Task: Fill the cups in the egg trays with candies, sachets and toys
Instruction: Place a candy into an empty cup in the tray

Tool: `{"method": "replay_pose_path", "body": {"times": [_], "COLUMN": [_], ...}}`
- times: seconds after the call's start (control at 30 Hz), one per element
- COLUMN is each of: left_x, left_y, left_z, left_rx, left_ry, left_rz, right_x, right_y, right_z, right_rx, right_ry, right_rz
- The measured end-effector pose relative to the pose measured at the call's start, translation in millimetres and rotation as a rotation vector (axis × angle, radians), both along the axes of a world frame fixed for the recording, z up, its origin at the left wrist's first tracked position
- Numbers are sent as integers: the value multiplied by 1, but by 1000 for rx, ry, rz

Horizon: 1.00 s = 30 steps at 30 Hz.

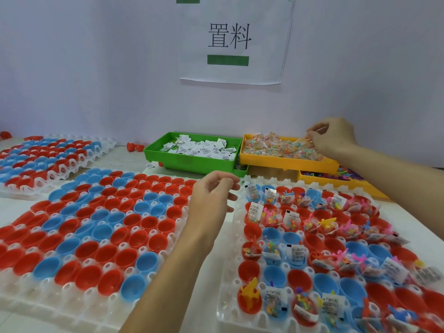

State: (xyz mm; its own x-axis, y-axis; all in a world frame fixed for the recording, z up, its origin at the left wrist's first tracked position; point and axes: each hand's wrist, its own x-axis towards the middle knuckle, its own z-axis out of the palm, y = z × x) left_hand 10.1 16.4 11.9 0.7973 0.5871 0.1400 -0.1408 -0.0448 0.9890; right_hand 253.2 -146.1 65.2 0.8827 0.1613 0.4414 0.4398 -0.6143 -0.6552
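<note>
The right hand (332,138) reaches into the yellow plastic bin of clear-wrapped coloured candies (283,147), its curled fingers pinching at the packets by the bin's far right edge; the left hand (211,198) hovers loosely curled and holds nothing, between two white plastic egg trays on the tabletop (14,207); the tray of empty red and blue cups (96,227) lies to its left; the partly filled tray (230,284) lies to its right; a green plastic bin of white sachets (194,152) sits beyond it.

Pale lilac wall (96,68); paper sign (235,39) taped up; white tabletop (14,205).
</note>
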Motion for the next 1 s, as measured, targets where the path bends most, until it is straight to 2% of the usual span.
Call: {"method": "replay_pose_path", "body": {"times": [0.2,0.33,0.53,0.77,0.9,1.0], "left_x": [-1,0,-1,-2,0,2], "left_y": [-2,-3,-6,-5,-5,-5], "left_z": [-1,-2,-1,0,-2,-4], "left_rx": [3,41,71,104,116,116], "left_ry": [-2,4,-42,-137,-132,-100], "left_rz": [-32,-31,9,98,126,166], "right_x": [-49,-91,-137,-151,-153,-156], "right_y": [13,26,37,39,40,42], "right_z": [3,4,0,-2,-9,-13], "right_rx": [203,214,181,157,166,123], "right_ry": [202,263,278,270,304,258], "right_rz": [322,530,708,712,661,593]}}
